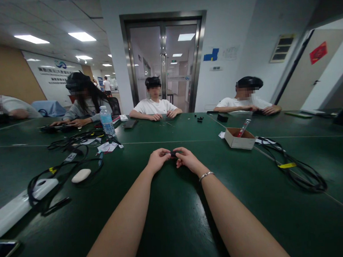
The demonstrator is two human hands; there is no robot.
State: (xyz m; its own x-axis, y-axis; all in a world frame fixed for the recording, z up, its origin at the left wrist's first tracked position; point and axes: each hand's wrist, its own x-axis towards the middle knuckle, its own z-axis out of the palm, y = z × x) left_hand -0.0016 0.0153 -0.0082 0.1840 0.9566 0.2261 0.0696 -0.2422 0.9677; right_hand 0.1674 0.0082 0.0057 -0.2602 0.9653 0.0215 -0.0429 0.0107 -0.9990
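- Evidently the small dark piece (pixel 173 154) is held up between both hands, above the green table (pixel 163 231) and straight ahead of the wearer – probably so that two sets of fingertips can steady something so little.
- The left hand (pixel 158 159) has thumb and fingers drawn together on the piece's left end; hardly any gap shows.
- The right hand (pixel 187 158) pinches the other end between thumb and forefinger, the remaining fingers curled below. How hard either one presses, I cannot tell, and the fingertips hide much of the piece.
- Both forearms reach in from the near edge and meet in the middle, likely to leave each wrist free to turn; a bracelet (pixel 206 175) sits on the right one.
- Off to the right, the open box (pixel 239 142) has a slim tube (pixel 243 128) leaning out over its rim, perhaps because it is too long to lie flat.
- Beyond the box, a cable (pixel 307 177) lies looped with a yellow tag (pixel 287 166) – presumably coiled to prevent tangling.
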